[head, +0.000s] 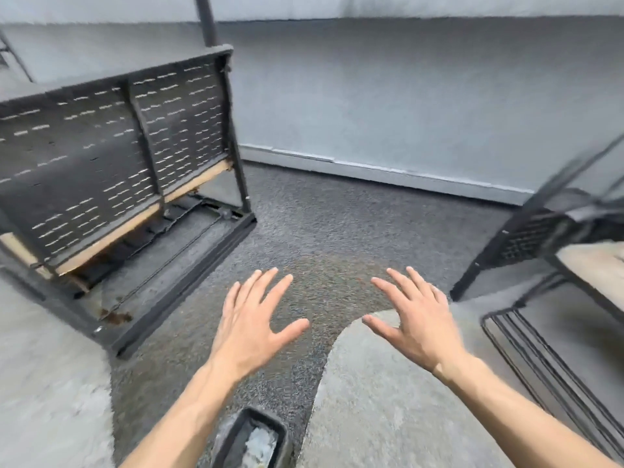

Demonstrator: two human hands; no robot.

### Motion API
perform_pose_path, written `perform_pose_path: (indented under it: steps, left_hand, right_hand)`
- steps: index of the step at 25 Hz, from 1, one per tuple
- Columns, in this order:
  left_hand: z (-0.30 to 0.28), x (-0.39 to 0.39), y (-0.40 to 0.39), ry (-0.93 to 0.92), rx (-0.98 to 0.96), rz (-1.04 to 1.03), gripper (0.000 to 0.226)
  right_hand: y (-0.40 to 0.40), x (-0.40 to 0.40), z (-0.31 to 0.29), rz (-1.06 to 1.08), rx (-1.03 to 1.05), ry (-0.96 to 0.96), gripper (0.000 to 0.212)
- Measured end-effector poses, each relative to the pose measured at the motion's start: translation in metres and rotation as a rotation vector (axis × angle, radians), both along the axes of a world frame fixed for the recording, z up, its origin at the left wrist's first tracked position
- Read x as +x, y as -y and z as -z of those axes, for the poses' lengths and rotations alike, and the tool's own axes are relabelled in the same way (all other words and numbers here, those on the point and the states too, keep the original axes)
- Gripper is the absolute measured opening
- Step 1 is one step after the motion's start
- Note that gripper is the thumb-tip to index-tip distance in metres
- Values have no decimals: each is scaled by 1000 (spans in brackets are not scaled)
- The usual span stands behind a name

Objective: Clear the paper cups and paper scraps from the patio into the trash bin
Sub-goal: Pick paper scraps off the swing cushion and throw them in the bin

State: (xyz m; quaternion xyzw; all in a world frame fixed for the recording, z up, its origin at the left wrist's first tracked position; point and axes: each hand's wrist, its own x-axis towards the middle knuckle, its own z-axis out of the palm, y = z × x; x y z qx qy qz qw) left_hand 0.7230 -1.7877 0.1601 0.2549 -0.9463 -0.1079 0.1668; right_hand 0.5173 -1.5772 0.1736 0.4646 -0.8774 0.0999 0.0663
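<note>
My left hand [255, 320] and my right hand [417, 320] are stretched out in front of me above the dark gravelly patio floor [324, 224], palms down, fingers spread, holding nothing. A dark rectangular trash bin [251, 440] stands at the bottom centre between my forearms, with pale crumpled paper showing inside it. No paper cup or loose scrap shows on the floor in this view.
An overturned black metal bench [114, 184] with a slotted panel lies at the left. A black metal chair and wire frame [553, 265] stand at the right. A grey wall [405, 106] runs across the back. Pale concrete patches lie at the lower left and lower right.
</note>
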Motion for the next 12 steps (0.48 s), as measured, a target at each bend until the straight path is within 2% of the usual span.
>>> perform_pose_path:
  steps: [5,12]
  left_hand:
    - [2,-68,-69,-19,14,354,81]
    - [-19,-142,-229,-72,21,806,81]
  right_hand:
    - [-136,27,-8,382,14,22,74]
    - [-319,85,-24,843,-1,4,72]
